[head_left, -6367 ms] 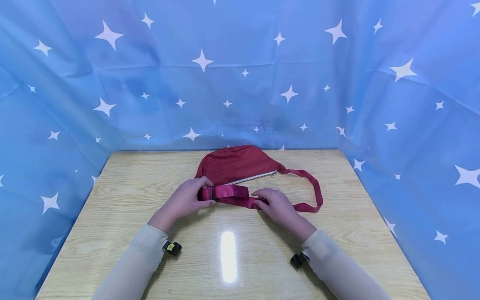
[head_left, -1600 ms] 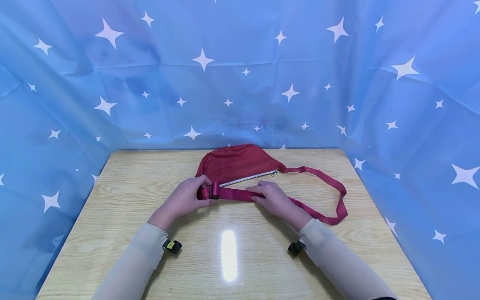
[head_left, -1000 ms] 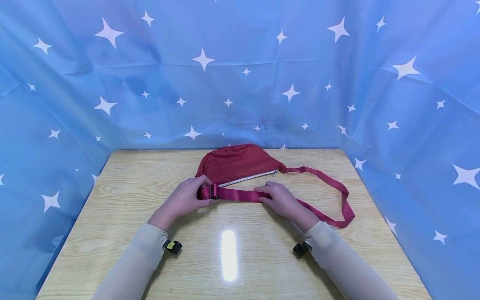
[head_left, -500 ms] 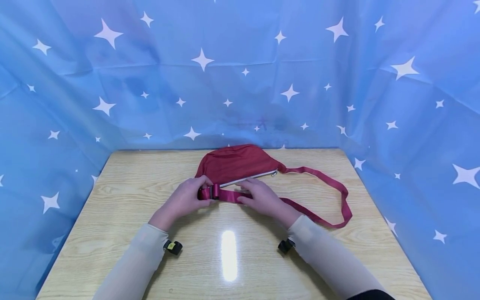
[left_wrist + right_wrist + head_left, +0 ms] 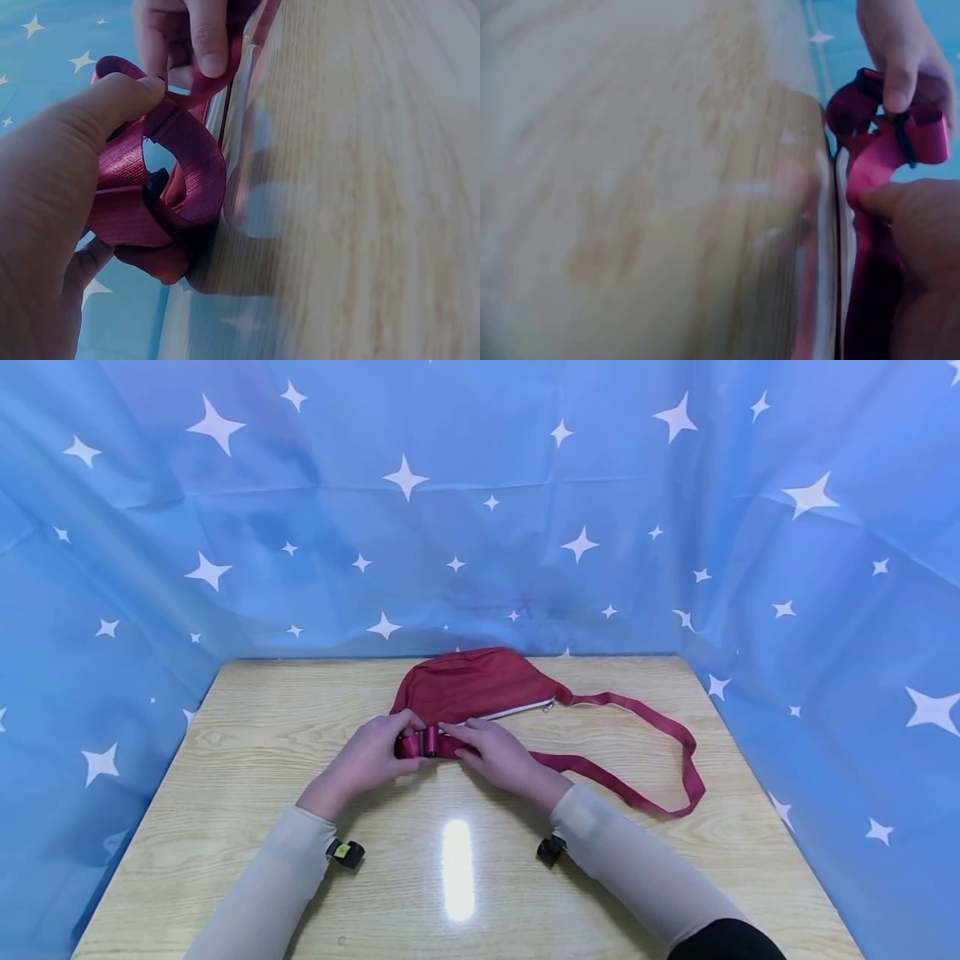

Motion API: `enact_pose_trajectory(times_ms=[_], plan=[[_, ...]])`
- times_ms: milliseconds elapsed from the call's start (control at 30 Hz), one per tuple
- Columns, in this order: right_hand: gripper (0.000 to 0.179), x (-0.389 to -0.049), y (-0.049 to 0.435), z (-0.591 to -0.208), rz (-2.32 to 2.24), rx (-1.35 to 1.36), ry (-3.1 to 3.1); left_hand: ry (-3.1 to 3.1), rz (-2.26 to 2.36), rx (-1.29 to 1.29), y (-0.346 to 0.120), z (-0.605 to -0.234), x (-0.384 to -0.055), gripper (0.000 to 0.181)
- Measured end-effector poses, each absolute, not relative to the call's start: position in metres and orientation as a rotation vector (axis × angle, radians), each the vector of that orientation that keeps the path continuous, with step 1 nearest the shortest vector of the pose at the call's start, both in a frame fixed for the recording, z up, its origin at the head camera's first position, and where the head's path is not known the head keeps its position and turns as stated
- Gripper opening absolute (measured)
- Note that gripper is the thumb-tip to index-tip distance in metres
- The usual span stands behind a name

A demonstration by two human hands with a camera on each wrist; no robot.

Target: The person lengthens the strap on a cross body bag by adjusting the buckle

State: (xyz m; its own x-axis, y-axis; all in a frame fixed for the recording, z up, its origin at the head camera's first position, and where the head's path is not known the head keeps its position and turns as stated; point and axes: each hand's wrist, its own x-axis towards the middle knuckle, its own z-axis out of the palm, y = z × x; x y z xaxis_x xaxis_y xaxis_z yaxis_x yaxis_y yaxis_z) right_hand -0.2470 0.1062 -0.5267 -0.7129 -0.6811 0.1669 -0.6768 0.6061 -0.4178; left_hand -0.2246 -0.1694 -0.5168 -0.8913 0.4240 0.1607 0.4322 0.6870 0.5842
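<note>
A dark red waist bag (image 5: 480,681) lies at the back middle of the table, its silver zipper (image 5: 519,708) facing the front. My left hand (image 5: 367,758) grips the bag's strap at the left end, beside a black strap slider (image 5: 905,140). A short loop of webbing (image 5: 932,135) stands up at that slider. Just to the right, my right hand (image 5: 501,757) pinches the strap (image 5: 874,176) between thumb and fingers. From there the strap (image 5: 678,735) runs out in a wide loop and back to the bag's right end. The left fingers partly hide the buckle end.
The wooden table (image 5: 262,735) carries a bright light reflection (image 5: 457,868) in front of the hands. A blue curtain (image 5: 480,527) with white stars stands behind and at both sides. Each wrist wears a small black camera (image 5: 347,853).
Over the last second my right hand has slid left along the strap, close to the slider. Since the oldest frame, the slider's loop has shrunk and the right loop has grown. My left hand stays put.
</note>
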Motion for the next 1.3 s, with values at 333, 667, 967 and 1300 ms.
enact_pose_trajectory(times_ms=[333, 667, 967, 1300], plan=[[0.042, -0.249, 0.121, -0.519, -0.780, -1.251, 2.765, -2.879, -0.995, -0.731, -0.169, -0.515, -0.225, 0.049], [0.044, -0.251, 0.144, -0.513, -0.710, -1.188, 2.781, -2.884, -1.007, -0.721, -0.170, -0.513, -0.224, 0.048], [0.043, -0.252, 0.166, -0.516, -0.717, -1.172, 2.804, -2.887, -0.990, -0.731, -0.170, -0.513, -0.224, 0.048], [0.044, -0.252, 0.170, -0.522, -0.765, -1.159, 2.805, -2.882, -0.953, -0.751, -0.168, -0.513, -0.224, 0.049]])
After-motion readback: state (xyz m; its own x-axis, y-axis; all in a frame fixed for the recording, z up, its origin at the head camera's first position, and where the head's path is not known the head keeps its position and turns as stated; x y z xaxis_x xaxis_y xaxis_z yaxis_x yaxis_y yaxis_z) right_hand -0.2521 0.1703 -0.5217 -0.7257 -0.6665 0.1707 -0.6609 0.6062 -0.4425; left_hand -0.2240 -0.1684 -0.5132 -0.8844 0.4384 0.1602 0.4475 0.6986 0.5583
